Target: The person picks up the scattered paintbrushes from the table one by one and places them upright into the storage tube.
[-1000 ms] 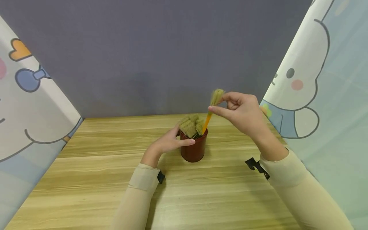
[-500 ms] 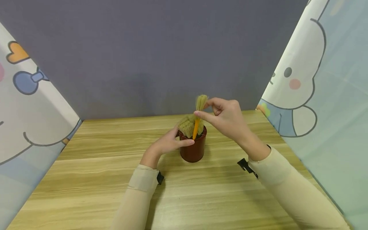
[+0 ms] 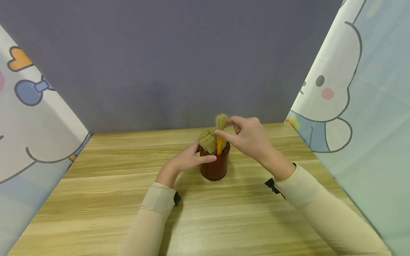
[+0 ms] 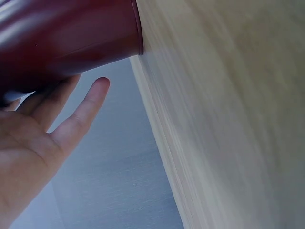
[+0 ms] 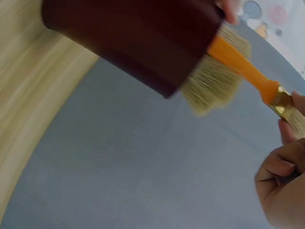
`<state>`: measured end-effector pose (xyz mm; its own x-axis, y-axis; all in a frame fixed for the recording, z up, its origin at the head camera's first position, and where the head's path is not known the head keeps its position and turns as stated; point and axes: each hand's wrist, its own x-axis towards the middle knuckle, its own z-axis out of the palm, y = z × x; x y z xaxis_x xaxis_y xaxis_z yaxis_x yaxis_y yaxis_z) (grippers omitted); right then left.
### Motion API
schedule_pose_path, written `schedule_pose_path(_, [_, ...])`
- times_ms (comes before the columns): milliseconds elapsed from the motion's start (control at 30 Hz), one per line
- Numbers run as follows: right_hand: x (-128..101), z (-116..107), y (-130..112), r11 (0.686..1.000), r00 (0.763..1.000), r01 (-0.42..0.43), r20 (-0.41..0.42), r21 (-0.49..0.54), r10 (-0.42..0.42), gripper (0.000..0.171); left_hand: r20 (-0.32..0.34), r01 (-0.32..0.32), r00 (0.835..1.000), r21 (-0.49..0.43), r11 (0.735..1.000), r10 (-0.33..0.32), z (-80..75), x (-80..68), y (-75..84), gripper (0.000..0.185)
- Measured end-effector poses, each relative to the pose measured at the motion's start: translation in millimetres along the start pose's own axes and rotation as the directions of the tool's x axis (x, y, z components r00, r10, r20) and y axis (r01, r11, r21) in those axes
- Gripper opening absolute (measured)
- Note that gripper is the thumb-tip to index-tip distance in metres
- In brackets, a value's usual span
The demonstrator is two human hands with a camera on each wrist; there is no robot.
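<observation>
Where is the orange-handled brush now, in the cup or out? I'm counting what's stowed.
Partly in: the orange-handled brush stands handle-down in the red cup, bristles up, pinched by the right hand.

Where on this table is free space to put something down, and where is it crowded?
Free: the table left of the left sleeve, and the strip between both sleeves. Crowded: around the cup, where the left hand and right hand meet.

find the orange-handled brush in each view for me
Head: the orange-handled brush stands at centre, handle down in the dark red cup, pinched by the right hand.
Left wrist: not in view; only the cup's side shows.
Right wrist: upper right, running from the cup mouth to the fingers.
Shared landmark: the dark red cup.
</observation>
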<state>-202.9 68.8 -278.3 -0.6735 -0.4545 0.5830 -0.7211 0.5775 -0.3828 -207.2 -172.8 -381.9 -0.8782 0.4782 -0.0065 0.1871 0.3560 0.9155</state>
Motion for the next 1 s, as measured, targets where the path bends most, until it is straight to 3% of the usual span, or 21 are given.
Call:
schedule_pose_path(133, [-4, 6, 2, 0.989, 0.970, -0.103, 0.210, -0.108, 0.124, 0.030, 0.006, -0.030, 1.000, -0.002, 1.000, 0.030, 0.9, 1.9, -1.8, 0.083])
schedule_pose_path(233, [-4, 7, 3, 0.983, 0.948, -0.119, 0.280, -0.140, 0.155, 0.029, 0.006, -0.045, 0.999, 0.004, 0.999, 0.045, 0.4, 2.1, -1.5, 0.082])
schedule_pose_path(367, [-1, 5, 4, 0.991, 0.954, -0.087, 0.276, -0.105, 0.113, 0.039, 0.010, -0.049, 0.999, 0.005, 0.999, 0.049, -1.2, 1.0, 0.4, 0.084])
schedule_pose_path(467, [-1, 5, 3, 0.995, 0.957, 0.024, 0.289, -0.096, 0.005, 0.049, 0.016, -0.048, 0.999, 0.003, 0.999, 0.048, -1.5, 0.5, 0.6, 0.086])
schedule_pose_path(633, [-6, 11, 6, 0.960, 0.940, 0.242, 0.278, -0.143, -0.196, 0.035, 0.008, -0.026, 1.000, 0.013, 1.000, 0.026, -0.4, 0.7, -3.7, 0.086])
schedule_pose_path(800, [-13, 19, 14, 0.936, 0.940, 0.300, 0.220, -0.181, -0.259, 0.022, 0.017, -0.043, 0.999, 0.032, 0.999, 0.043, 0.3, 3.3, -6.3, 0.087])
schedule_pose_path(1000, [-17, 30, 22, 0.916, 0.927, 0.366, 0.145, -0.163, -0.345, 0.020, 0.008, -0.055, 0.998, 0.029, 0.998, 0.055, -1.1, 4.5, -6.8, 0.083])
